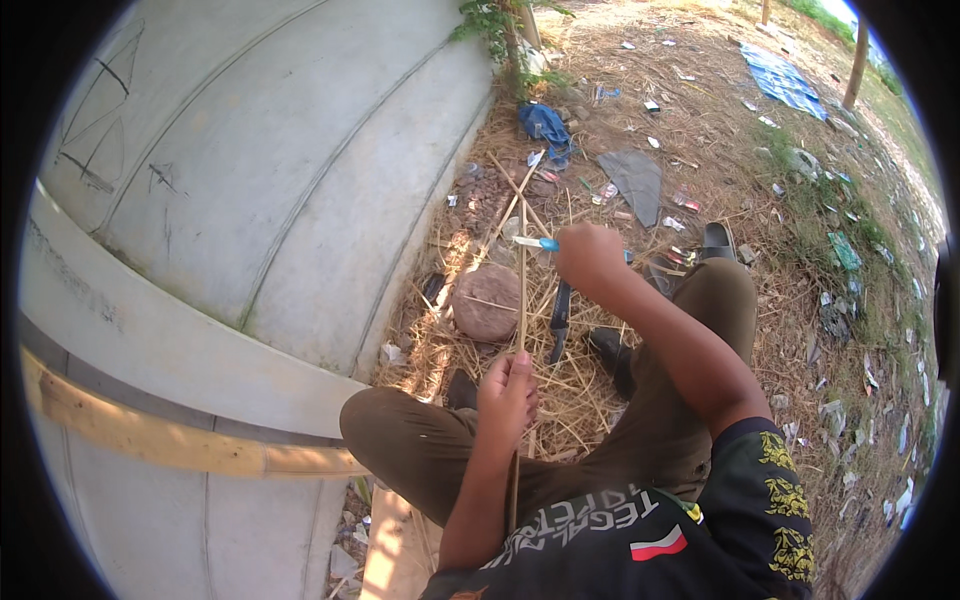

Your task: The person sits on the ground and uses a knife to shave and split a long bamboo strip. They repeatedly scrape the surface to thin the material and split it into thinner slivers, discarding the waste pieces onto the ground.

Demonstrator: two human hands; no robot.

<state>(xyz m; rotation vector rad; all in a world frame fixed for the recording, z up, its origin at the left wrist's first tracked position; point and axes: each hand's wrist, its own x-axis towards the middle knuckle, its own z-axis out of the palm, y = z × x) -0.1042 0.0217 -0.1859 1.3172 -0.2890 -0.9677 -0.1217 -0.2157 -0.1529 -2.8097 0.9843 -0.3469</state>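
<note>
My left hand is closed around a long, thin bamboo strip, which runs away from my body above the ground. In my right hand is a knife with a blue handle. Its blade points left and lies across the strip, near the far part. A round brownish block sits on the ground just left of the strip, with a thin sliver on top. Below my right hand is a long dark object whose kind I cannot make out.
A pale concrete wall rises on my left, with a bamboo pole along it. Straw-like shavings cover the ground between my legs. Farther off lie a blue cloth, a grey sheet, a sandal and scattered litter.
</note>
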